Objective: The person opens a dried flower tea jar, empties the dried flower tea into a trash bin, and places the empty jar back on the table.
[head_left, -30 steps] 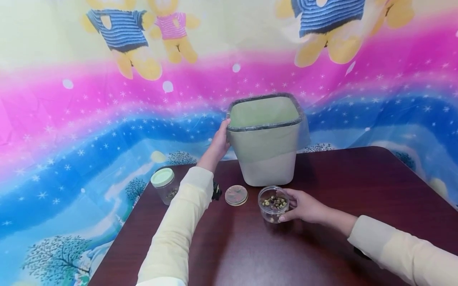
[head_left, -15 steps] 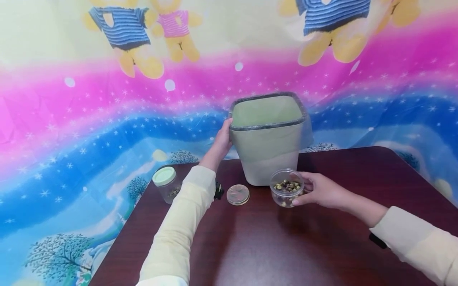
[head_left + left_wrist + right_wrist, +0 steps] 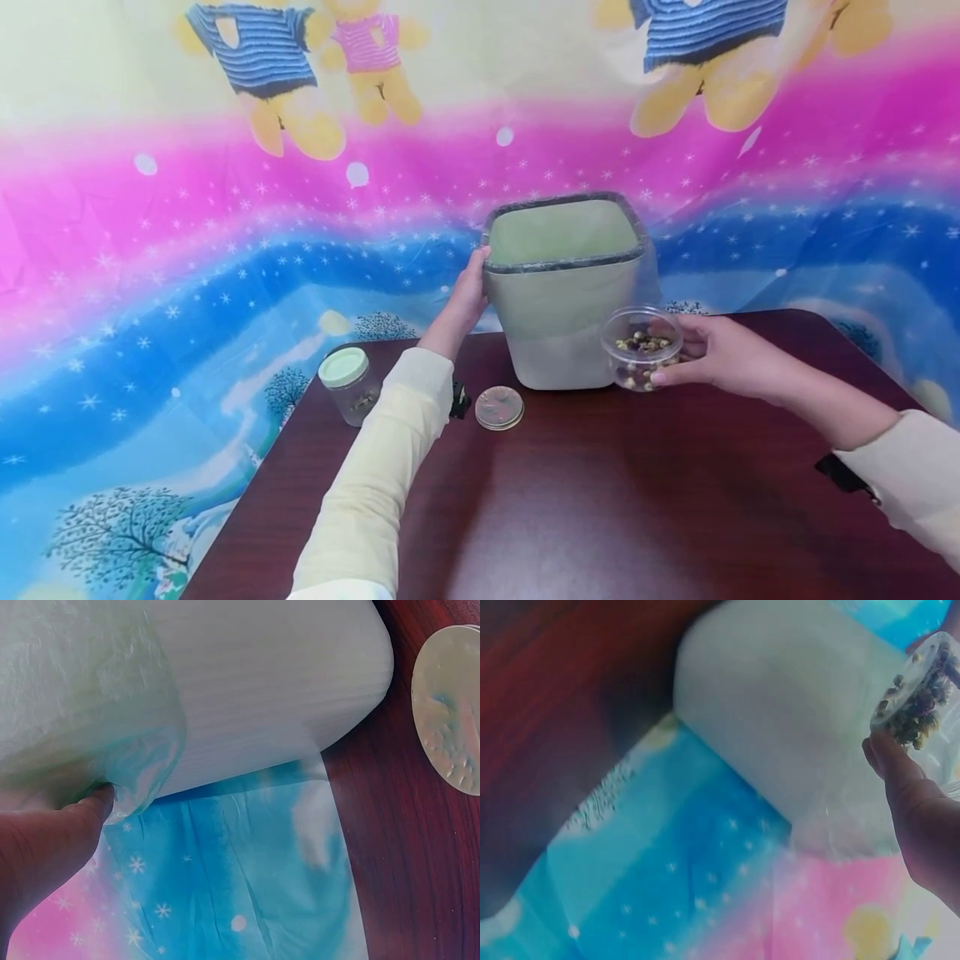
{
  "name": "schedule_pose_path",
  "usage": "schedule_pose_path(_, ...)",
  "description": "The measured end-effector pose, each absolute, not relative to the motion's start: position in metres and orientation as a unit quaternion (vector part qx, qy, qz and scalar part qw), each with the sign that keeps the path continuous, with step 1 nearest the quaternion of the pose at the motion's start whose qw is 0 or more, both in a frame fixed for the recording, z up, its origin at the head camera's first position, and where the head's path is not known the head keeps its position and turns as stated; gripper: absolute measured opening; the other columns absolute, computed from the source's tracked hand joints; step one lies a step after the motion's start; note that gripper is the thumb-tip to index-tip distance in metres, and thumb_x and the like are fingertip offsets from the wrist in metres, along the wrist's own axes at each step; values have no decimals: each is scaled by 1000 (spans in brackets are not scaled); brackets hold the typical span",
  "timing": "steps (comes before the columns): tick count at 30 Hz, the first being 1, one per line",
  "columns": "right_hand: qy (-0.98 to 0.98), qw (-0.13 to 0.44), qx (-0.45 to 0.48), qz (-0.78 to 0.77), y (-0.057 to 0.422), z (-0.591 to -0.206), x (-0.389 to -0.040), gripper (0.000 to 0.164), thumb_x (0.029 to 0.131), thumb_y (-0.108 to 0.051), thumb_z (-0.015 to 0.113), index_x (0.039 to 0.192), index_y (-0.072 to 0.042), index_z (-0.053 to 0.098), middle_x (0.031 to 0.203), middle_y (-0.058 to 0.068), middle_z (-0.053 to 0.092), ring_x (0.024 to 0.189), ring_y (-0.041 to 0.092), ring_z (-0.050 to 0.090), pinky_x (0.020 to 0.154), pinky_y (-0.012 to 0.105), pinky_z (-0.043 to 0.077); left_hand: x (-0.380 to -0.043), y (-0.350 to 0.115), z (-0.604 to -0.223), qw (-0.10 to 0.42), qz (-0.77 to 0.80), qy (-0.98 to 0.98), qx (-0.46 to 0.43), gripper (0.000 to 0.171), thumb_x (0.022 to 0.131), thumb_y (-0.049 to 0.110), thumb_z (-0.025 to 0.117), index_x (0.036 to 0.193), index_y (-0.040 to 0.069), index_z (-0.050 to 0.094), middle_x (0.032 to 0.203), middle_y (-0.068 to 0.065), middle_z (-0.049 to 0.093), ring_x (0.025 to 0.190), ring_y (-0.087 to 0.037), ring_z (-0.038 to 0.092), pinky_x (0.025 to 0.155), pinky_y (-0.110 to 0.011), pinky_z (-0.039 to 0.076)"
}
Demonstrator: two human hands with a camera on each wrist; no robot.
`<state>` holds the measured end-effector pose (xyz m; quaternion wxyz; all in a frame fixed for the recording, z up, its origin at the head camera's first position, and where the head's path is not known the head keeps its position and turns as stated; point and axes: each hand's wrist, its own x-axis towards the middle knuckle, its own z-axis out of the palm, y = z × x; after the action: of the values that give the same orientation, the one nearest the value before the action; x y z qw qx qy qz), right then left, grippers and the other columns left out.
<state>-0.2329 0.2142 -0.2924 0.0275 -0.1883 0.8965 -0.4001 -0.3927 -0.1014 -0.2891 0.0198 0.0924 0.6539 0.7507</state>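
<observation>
Right of center, a person's right hand (image 3: 708, 354) curls its fingers round a clear jar (image 3: 642, 357) of small dried pieces (image 3: 643, 342), as the left hand (image 3: 468, 292) grips a plastic-lined bin (image 3: 562, 325) mid-frame by its upper edge. A round lid (image 3: 499, 408) lies on the dark table (image 3: 570, 500), near lower center.

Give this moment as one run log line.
left hand: grips pale plastic-lined bin; right hand: holds clear round tub of yellow-brown bits; shiny round disc: on dark-red table
</observation>
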Motion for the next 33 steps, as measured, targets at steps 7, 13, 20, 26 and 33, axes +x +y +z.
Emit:
schedule_pose_path(7, 912, 10, -165, -375, 231, -263, -236, 86, 82, -36, 79, 147, 1, 36, 141, 19, 48, 129, 41, 43, 92, 53, 47, -392, -102, -287, 20, 750, 655, 88, 64, 100, 43, 41, 150, 5, 34, 158, -10, 24, 142, -27, 28, 113, -36, 25)
schedule_pose_path(13, 924, -4, -127, -360, 247, -239, -245, 85, 83, -37, 77, 148, -1, 36, 140, 23, 47, 130, 43, 40, 95, 61, 40, -392, -102, -285, 17, 751, 655, 84, 64, 99, 44, 41, 150, 5, 34, 158, -11, 24, 141, -27, 29, 113, -36, 26)
schedule_pose_path(20, 935, -4, -95, -342, 260, -213, -258, 91, 85, -48, 72, 152, -5, 28, 148, 30, 32, 135, 49, 27, 94, 68, 34, -390, -101, -285, 17, 745, 661, 81, 64, 99, 45, 41, 151, 8, 33, 158, -9, 23, 141, -28, 29, 113, -38, 25)
schedule_pose_path(26, 940, -51, -83, -326, 258, -194, -270, 96, 83, -56, 70, 153, -7, 26, 148, 30, 32, 134, 50, 28, 92, 69, 34, -389, -100, -285, 13, 748, 660, 69, 62, 100, 43, 42, 149, 5, 37, 157, -10, 28, 139, -28, 33, 112, -37, 28)
schedule_pose_path(33, 938, -110, -77, -318, 245, -178, -281, 87, 79, -56, 73, 141, -2, 45, 140, 28, 46, 128, 48, 37, 88, 63, 38, -391, -99, -288, 1, 747, 662, 62, 60, 100, 42, 43, 145, 1, 42, 155, -11, 32, 137, -26, 36, 110, -37, 32)
